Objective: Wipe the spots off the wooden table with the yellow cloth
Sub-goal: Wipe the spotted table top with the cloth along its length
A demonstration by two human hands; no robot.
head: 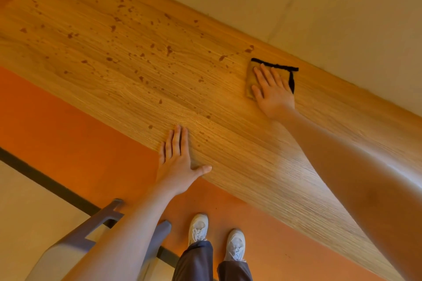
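Note:
The wooden table runs diagonally across the view. Several dark brown spots are scattered over its left and middle parts. A yellow cloth with a black hem lies flat near the table's far edge. My right hand presses on it with straight, spread fingers and covers most of it. My left hand rests flat on the near edge of the table, fingers straight, holding nothing. The tabletop right of the cloth shows no spots.
A grey chair stands at the lower left beside my legs and white shoes. The floor under me is orange with a dark stripe. A pale wall borders the table's far edge.

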